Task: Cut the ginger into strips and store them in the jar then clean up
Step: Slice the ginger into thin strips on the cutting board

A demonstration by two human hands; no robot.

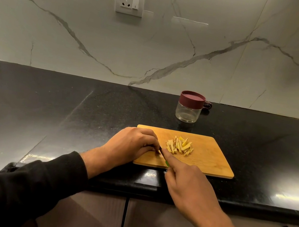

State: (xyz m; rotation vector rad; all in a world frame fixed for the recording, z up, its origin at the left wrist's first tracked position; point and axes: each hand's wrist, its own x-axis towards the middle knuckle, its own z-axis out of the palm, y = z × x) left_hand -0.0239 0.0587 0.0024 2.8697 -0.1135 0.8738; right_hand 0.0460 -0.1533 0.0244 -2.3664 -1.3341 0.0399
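Wooden cutting board (206,159) lies on the black tabletop (65,108), near its front edge. Pile of cut ginger strips (180,145) sits at board centre. Left hand (132,142) rests on the board's left end, fingers curled down over a small piece that is mostly hidden. Right hand (189,186) grips a knife (163,154): index finger laid along the dark blade, a bit of green handle showing at the board's front edge, tip just beside the left fingers. Clear jar (188,111) with maroon lid (192,98) on, upright behind the board.
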